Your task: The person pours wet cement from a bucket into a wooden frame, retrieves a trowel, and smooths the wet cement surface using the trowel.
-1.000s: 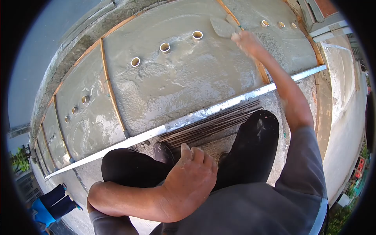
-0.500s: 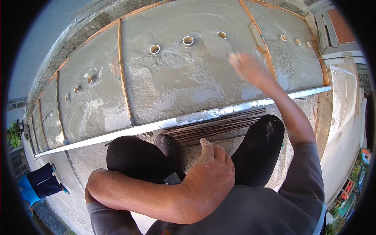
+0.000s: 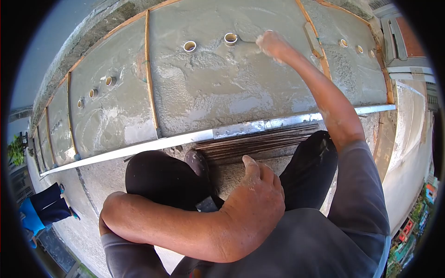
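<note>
My right hand (image 3: 274, 46) reaches far over the wet concrete (image 3: 208, 88), its fingers closed around the handle of a trowel. The trowel's blade (image 3: 248, 38) is coated in grey and hard to tell from the surface it lies against. Just left of it stands a short pipe end (image 3: 230, 39), with another pipe end (image 3: 189, 46) farther left. A third pipe is mostly hidden behind my hand. My left hand (image 3: 255, 199) hangs above my lap between my knees, fingers loosely apart and holding nothing.
Wooden strips (image 3: 149, 74) divide the concrete. A metal edge form (image 3: 185, 139) runs along its near side, with several thin rods (image 3: 255, 146) below it. A person in blue (image 3: 44, 211) stands at the left. A wall (image 3: 412, 139) is at the right.
My right hand has moved up and slightly left with the trowel, now covering most of the third pipe. The left hand stays over my lap. The view has shifted slightly.
</note>
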`<state>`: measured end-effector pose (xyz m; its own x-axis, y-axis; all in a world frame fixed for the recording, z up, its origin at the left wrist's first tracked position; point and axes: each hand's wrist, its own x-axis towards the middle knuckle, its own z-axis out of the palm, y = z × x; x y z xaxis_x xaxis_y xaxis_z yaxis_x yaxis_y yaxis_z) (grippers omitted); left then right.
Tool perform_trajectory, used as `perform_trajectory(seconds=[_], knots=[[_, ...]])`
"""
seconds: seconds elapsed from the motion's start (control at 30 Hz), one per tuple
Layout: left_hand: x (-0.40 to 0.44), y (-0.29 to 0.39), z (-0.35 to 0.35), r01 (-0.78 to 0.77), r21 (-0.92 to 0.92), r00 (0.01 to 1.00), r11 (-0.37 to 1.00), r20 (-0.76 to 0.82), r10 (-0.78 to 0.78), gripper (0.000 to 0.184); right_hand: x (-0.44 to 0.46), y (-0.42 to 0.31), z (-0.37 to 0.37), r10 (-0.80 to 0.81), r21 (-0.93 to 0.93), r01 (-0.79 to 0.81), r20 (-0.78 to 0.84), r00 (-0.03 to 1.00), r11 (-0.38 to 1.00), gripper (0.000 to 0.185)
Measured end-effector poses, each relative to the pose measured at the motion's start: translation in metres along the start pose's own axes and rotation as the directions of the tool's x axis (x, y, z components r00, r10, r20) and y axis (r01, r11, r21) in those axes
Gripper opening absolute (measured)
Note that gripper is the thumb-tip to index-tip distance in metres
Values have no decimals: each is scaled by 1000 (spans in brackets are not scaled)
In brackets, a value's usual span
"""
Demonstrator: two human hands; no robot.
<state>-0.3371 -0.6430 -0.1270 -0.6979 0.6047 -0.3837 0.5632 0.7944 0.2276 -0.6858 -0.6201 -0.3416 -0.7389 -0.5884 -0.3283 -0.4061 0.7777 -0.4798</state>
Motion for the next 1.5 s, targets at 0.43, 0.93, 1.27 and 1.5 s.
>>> perform_trajectory(seconds=[0.43,0.93,1.27,1.5], knots=[[2,-3,1,-16,52,1000,999,-3,16,35,-175,3,42,-102,-92,106,53,993,990,35],[-1,4,-14,2,-58,999,998,48,0,41,129,-124,70,-281,-535,290,102,954,793,22],[4,2,-9,24,-15,998,1000,53,-23,42,-30,-81,81,-328,-237,363,175,928,901,38],[0,4,-9,22,-5,1000,1000,11,-22,40,-152,-65,76,-230,-23,234,115,966,972,34]])
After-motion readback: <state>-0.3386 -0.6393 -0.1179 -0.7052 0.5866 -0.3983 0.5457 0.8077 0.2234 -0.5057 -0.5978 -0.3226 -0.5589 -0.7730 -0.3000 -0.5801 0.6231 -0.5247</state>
